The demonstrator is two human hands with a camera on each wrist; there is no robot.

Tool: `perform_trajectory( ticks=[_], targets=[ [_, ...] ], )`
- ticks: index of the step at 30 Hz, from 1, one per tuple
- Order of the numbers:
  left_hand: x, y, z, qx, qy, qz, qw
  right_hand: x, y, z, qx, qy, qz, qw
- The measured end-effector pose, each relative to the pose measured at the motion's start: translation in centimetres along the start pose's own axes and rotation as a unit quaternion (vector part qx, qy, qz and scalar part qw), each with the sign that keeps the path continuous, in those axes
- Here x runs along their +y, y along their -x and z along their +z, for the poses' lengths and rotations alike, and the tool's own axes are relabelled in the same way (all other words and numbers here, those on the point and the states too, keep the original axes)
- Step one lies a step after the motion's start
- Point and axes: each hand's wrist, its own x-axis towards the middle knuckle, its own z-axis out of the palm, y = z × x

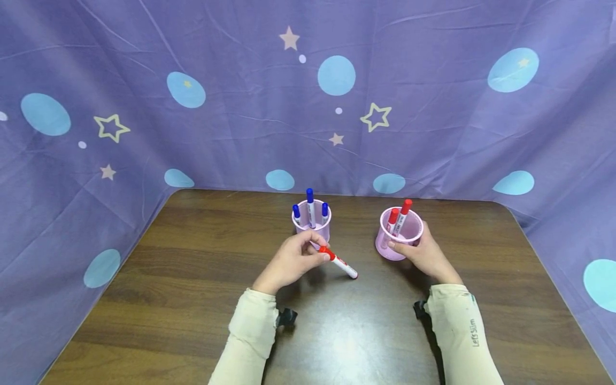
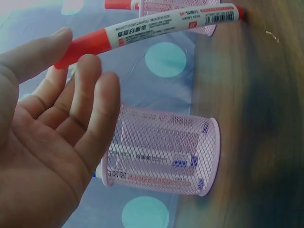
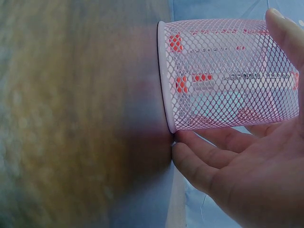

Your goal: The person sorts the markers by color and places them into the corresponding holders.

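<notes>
A red-capped whiteboard marker is pinched by its cap between thumb and fingers of my left hand. Its white barrel slants down to the right, and the left wrist view shows the marker in front of a pink mesh cup. My right hand grips the side of a pink mesh pen cup that holds two red-capped markers. Behind my left hand stands another pink mesh pen cup with three blue-capped markers.
Both cups stand on a brown wooden table, toward its back edge. A purple curtain with stars and blue dots hangs behind and along the sides. Black straps sit at the wrists.
</notes>
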Motion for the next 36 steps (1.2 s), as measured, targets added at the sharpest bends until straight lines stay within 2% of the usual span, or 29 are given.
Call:
perform_trajectory(
  ticks=[4,14,26,36],
  targets=[
    [0.3,-0.2,0.3,0.014,0.010,0.011,0.9998,-0.3,0.0,-0.2,0.001,0.000,0.006,1.000],
    [1.7,-0.1,0.8,0.032,0.000,0.038,0.9988,-0.3,0.1,-0.4,0.004,0.000,0.018,1.000],
    [1.0,-0.2,1.7,0.017,0.025,0.060,0.9977,0.2,0.3,-0.5,0.010,-0.001,0.008,1.000],
    [1.1,-0.2,1.9,0.027,0.008,0.074,0.9969,0.3,-0.2,-0.1,-0.001,-0.012,0.012,1.000]
  ],
)
